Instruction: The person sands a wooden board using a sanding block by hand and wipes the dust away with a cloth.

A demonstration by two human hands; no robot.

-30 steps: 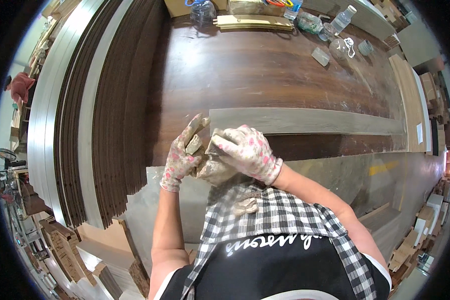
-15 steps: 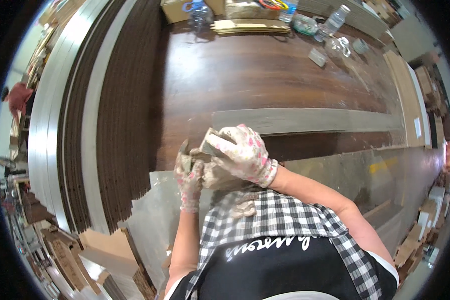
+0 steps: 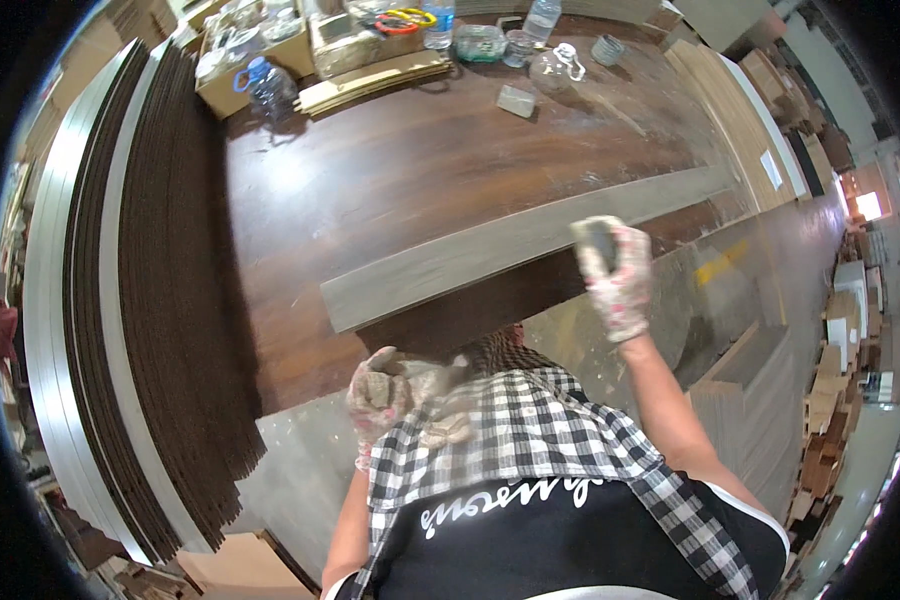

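My right hand (image 3: 622, 290), in a white glove with pink spots, is over the right part of a long grey plank (image 3: 450, 268). Its fingers are closed on a small grey block (image 3: 598, 242), blurred by motion. Close to my apron, my left hand (image 3: 372, 405), gloved alike, grips a crumpled off-white rag (image 3: 425, 385). The rag hangs against the checked cloth, and part of it is smeared by motion. The plank lies flat on a brown wood-grain table (image 3: 370, 190), near its front edge.
Stacked brown boards (image 3: 175, 300) with grey faces stand along the left. At the back are a cardboard box (image 3: 225, 100), a bottle with a blue handle (image 3: 270, 90), yellowish strips (image 3: 375, 82) and a clear jug (image 3: 555, 68). A small clear block (image 3: 516, 100) lies on the table.
My right hand has swung away from my left hand, out to the right over the plank. My left hand has come lower with the rag. The view has turned and shifted right.
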